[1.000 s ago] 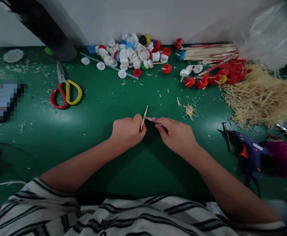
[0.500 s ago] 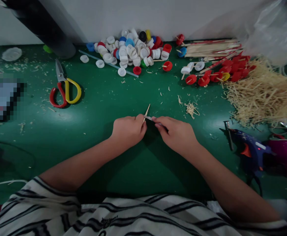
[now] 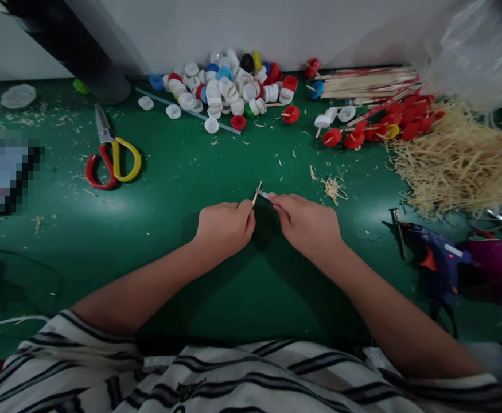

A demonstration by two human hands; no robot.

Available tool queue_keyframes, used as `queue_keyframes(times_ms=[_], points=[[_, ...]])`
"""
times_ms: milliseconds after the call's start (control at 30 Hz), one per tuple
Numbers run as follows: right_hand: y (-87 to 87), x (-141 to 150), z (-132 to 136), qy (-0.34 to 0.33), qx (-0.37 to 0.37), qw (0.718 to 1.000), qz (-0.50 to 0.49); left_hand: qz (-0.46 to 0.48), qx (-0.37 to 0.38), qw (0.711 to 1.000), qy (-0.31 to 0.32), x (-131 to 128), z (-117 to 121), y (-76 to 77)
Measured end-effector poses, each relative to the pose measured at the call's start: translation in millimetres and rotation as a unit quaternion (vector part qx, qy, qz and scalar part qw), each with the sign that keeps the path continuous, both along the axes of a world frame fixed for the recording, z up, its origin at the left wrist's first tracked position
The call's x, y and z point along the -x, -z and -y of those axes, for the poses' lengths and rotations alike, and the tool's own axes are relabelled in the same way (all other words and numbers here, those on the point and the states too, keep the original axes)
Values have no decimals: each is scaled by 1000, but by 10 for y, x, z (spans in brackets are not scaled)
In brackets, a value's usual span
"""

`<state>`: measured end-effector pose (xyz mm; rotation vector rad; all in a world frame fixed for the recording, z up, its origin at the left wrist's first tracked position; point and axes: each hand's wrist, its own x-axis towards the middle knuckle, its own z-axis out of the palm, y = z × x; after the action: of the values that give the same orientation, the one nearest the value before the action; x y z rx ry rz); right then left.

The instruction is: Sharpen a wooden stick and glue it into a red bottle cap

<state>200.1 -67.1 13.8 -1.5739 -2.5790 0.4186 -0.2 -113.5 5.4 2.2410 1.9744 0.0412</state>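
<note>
My left hand (image 3: 227, 229) is closed round a short thin wooden stick (image 3: 257, 194), whose pointed end sticks up past the thumb. Pinched in my right hand (image 3: 313, 221) is a narrow metal blade (image 3: 263, 194), most of its handle hidden by the fingers. The blade crosses the stick close to its tip and appears to touch it. A small tuft of wood shavings (image 3: 333, 189) lies on the green table (image 3: 216, 172) just beyond my right hand.
Scissors (image 3: 113, 152) with red and yellow handles lie at the left. A heap of bottle caps (image 3: 229, 92) stands against the wall. Wooden sticks (image 3: 366, 85), caps on sticks (image 3: 375, 131) and a shavings pile (image 3: 457, 160) are at the right, above a blue glue gun (image 3: 440, 252).
My right hand has moved slightly away from me, and the blade has slid up the stick from beside my left thumb to near the tip. My left hand stays almost still.
</note>
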Motion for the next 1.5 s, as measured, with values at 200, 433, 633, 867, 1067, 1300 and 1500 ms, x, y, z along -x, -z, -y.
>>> queue_keyframes(times_ms=[200,433,633,867,1067,1300,1500], points=[[67,-89,-88,19,-31,999,-24,6,-3,1000,13,15,2,7],[15,-77,127,-28,-6,998,-62,-8,-3,1000,0,-8,-3,-9],[-14,19,159,-16,9,1000,-13,-8,11,1000,-2,-6,-14,-29],[-7,81,87,-17,5,1000,4,-21,28,999,-9,-30,-32,-38],[37,82,65,-11,-7,1000,-3,-31,32,999,-9,-35,-39,-50],[0,10,142,-22,9,1000,-8,-20,29,999,-9,-29,-43,-58],[-15,-12,155,-5,8,1000,6,-24,19,999,-8,-17,-35,-37]])
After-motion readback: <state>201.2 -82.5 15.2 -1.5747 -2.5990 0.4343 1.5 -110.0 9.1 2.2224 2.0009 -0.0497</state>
